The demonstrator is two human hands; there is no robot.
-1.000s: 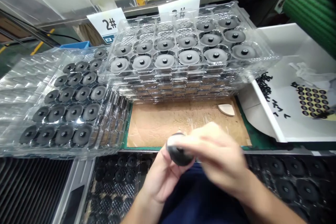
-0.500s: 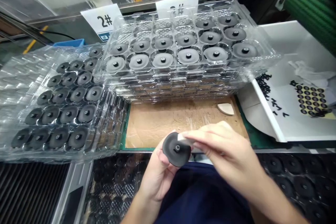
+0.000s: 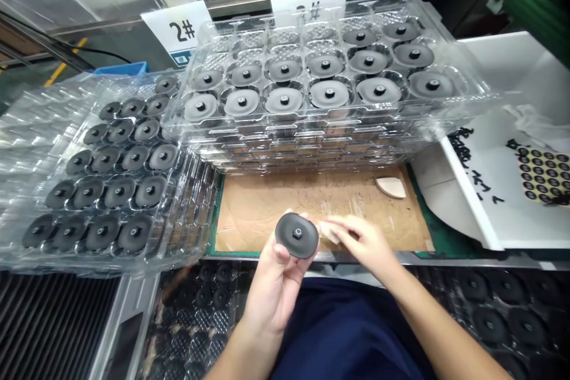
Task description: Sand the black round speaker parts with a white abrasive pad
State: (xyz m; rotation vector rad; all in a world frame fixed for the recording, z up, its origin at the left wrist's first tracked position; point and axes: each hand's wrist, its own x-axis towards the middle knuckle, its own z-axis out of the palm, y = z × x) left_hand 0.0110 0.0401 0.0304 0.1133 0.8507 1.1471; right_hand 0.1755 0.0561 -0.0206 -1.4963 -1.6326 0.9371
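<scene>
My left hand holds a round black disc with a small centre hub, thumb and fingers closed around its rim, just above the front edge of a brown board. My right hand lies just right of the disc, fingers pinched on a small pale piece that I cannot make out. A stack of clear trays holding grey discs stands behind the board. Another clear tray with dark discs lies at the left.
A white tray with small black rings and a sheet of dots sits at the right. A pale wedge-shaped piece lies on the board. Paper labels marked 2# stand at the back. Black trays of parts lie under the bench edge.
My right hand has drawn away from the disc to the right and lowered. The left hand has tilted the disc so its hub side faces up.
</scene>
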